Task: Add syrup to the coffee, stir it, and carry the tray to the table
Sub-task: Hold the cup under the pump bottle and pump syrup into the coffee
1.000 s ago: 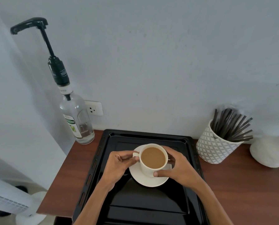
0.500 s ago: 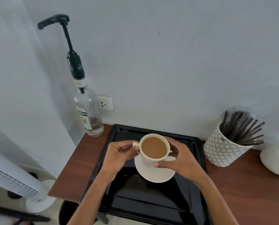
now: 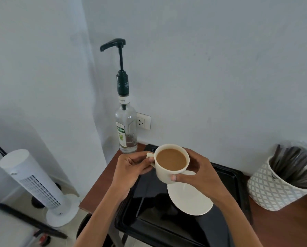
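A cream cup of milky coffee [image 3: 171,162] is held in the air above the black tray [image 3: 227,177], lifted clear of its white saucer [image 3: 190,198]. My left hand [image 3: 131,168] pinches the cup's handle. My right hand [image 3: 201,173] wraps the cup's right side, thumb on the front wall. The clear syrup bottle [image 3: 126,129] with a tall black pump [image 3: 121,68] stands at the table's back left corner, just behind and left of the cup. Its spout points left.
A patterned white pot of dark stir sticks [image 3: 281,182] stands on the brown table [image 3: 99,189] at the right. A wall socket [image 3: 143,121] sits behind the bottle. A white tower fan [image 3: 35,184] stands on the floor to the left.
Both hands have lifted the cup off the saucer and carried it up and left toward the syrup bottle. The saucer stays on the tray. My view has swung left.
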`<state>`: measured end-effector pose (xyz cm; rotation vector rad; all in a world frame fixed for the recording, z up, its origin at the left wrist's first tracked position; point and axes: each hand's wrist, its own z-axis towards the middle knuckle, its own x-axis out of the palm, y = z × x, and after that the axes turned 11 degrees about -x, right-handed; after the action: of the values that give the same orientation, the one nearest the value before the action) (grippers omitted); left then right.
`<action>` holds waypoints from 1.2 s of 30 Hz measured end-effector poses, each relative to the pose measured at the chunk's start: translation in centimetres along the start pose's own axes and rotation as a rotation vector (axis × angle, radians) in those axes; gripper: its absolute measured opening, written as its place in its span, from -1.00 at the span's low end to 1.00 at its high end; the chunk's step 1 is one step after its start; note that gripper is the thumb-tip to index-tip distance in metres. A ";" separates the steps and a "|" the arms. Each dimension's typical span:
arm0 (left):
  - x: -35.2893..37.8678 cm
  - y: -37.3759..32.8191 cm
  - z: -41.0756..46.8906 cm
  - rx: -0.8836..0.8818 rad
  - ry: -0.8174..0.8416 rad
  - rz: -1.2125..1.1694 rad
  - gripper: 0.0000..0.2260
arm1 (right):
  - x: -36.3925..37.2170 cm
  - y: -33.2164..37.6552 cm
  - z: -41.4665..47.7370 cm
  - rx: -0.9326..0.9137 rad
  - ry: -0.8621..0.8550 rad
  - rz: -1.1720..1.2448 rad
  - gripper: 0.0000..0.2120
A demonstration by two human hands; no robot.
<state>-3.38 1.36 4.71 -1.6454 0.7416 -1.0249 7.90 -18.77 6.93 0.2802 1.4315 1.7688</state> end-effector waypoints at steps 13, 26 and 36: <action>-6.0 -5.6 -0.1 0.082 -0.106 -0.017 -0.77 | 5.6 3.6 6.3 -0.071 0.056 -0.027 -0.41; -12.0 -11.6 2.4 0.152 -0.075 -0.004 -0.81 | 10.5 7.6 12.1 -0.099 0.022 -0.091 -0.40; -14.5 -14.8 4.4 0.158 -0.046 0.010 -0.84 | 11.9 9.8 15.3 -0.115 0.043 -0.124 -0.40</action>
<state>-6.13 19.98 14.41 -1.5231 0.6220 -1.0091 5.48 0.29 16.99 0.0913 1.3419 1.7565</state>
